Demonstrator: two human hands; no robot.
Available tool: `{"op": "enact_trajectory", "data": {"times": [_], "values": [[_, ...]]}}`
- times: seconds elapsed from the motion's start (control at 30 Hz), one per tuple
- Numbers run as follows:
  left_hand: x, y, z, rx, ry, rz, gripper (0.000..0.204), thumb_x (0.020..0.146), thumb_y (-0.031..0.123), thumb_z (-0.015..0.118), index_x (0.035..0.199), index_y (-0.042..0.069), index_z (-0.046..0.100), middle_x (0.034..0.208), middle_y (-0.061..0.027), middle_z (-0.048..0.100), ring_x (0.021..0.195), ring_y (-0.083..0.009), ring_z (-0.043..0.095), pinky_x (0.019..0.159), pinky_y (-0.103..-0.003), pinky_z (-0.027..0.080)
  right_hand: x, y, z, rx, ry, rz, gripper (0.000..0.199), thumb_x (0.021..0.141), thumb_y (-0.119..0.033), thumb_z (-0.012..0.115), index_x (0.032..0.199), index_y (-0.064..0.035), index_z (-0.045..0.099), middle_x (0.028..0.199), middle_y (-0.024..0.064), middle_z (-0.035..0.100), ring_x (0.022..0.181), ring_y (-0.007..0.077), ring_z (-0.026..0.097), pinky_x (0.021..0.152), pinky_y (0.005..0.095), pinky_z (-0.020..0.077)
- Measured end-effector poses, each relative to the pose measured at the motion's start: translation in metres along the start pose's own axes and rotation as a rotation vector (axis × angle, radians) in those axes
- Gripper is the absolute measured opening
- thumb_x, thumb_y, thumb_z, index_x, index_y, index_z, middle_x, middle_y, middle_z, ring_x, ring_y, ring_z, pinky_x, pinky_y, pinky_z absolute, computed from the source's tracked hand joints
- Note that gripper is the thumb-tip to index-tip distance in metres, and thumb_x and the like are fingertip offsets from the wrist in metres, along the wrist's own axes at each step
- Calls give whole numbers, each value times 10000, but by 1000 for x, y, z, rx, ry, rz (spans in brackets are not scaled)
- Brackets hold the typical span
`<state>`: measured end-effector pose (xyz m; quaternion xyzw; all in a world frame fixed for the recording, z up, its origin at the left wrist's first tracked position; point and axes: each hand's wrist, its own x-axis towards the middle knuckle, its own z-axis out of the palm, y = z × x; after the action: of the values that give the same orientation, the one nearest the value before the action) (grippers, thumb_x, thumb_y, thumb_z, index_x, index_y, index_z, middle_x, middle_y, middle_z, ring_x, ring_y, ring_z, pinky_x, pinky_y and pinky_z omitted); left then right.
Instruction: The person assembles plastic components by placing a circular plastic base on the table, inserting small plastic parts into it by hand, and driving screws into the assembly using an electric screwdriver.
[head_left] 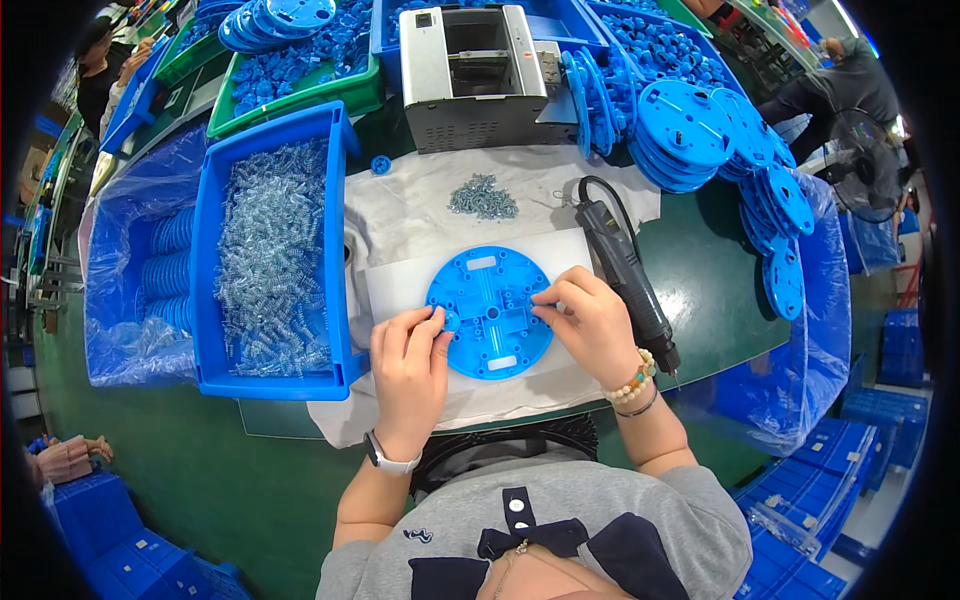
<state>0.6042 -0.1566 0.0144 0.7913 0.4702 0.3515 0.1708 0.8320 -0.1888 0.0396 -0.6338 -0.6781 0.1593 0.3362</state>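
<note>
Head: left hand (408, 368) and right hand (588, 322) curl over disc (489, 283).

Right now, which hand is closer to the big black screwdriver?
Right. The right hand is just left of the black screwdriver; the left hand is farther away, at the left edge of the blue disc.

A hand could pass over the white cloth (400, 215) between the screw pile (484, 197) and blue disc (490, 283); the spring-filled bin (338, 250) blocks leftward, the electric screwdriver (627, 265) rightward.
</note>
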Motion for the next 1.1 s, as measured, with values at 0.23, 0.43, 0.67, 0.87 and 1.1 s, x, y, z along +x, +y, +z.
{"op": "enact_trajectory", "data": {"times": [0.23, 0.43, 0.67, 0.87, 1.1], "values": [[7, -4, -6, -61, -42, -57, 208, 800, 50, 718, 1002, 21, 683, 1039, -95, 635, 949, -282, 562, 831, -378, 443, -2, 1, 0, 96, -59, 61, 114, 801, -86, 735, 869, -48, 651, 802, 66, 602, 668, 203, 623, 595, 300, 497], [11, -8, -8, -157, -63, -48, 216, 776, 74, 752, 978, 33, 687, 1032, -93, 630, 947, -285, 554, 817, -377, 452, -6, 1, 2, 103, -53, 53, 112, 809, -80, 725, 874, -44, 642, 805, 69, 603, 664, 200, 624, 586, 298, 495], [14, -5, -4, -172, -88, -155, 165, 765, 77, 766, 898, 12, 693, 962, -112, 650, 890, -262, 603, 788, -366, 463, -6, 1, 2, 137, -54, 63, 126, 801, -77, 733, 899, -59, 655, 790, 57, 590, 627, 175, 592, 573, 283, 477], [10, 1, -3, -58, -4, -53, 183, 751, 62, 770, 901, -6, 689, 954, -121, 649, 877, -272, 612, 783, -369, 472, -5, 4, 3, 153, -58, 75, 139, 796, -76, 741, 909, -61, 661, 770, 50, 577, 615, 157, 580, 571, 275, 472], [-5, 1, -6, 8, 1, 44, 303, 749, 53, 753, 1039, -11, 695, 1083, -122, 649, 939, -285, 579, 805, -364, 462, -5, 5, 3, 155, -54, 86, 144, 796, -75, 743, 912, -57, 660, 759, 50, 564, 611, 154, 573, 573, 271, 472]]}}
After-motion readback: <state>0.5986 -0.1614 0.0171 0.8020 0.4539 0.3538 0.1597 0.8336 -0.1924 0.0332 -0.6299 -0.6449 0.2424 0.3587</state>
